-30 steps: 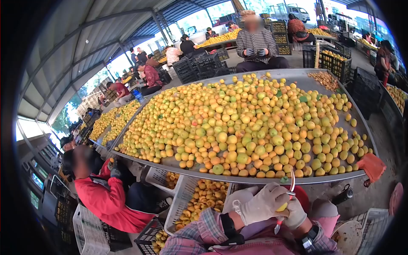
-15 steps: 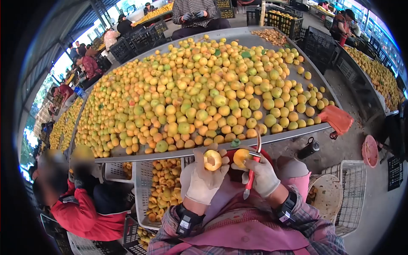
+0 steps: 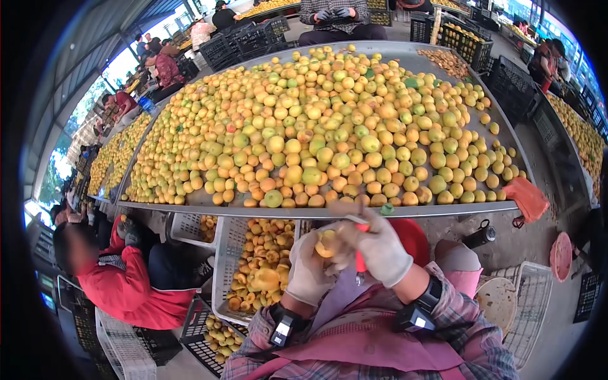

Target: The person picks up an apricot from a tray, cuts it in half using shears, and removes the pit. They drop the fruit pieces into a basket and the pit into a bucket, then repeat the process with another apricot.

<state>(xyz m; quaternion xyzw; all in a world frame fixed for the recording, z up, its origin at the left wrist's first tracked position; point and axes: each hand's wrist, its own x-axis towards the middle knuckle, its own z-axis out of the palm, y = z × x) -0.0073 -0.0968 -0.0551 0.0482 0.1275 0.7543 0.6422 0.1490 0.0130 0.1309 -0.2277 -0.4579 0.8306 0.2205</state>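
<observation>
In front of my lap, my left hand (image 3: 308,269), in a pale glove, is closed around a cut apricot (image 3: 326,243). My right hand (image 3: 380,250), gloved too and blurred by motion, reaches across to this fruit. It grips a red-handled knife (image 3: 361,258), its short metal tip pointing down. The fingers of both hands meet at the apricot, hiding part of it. Left of my left hand, a blurred yellow apricot piece (image 3: 265,278) shows over a white crate (image 3: 223,269) of cut apricots. Beyond my hands, whole apricots (image 3: 304,139) cover a metal table (image 3: 253,211).
A person in a red jacket (image 3: 142,297) sits at my left. A red bowl (image 3: 411,240) is beside my right hand. An orange bag (image 3: 527,199) hangs at the table corner, near a dark bottle (image 3: 481,235). A bucket (image 3: 497,304) and white basket (image 3: 535,297) stand right.
My right hand has come left against my left hand, with the knife still in it. A blurred apricot piece now appears over the white crate. The view has shifted.
</observation>
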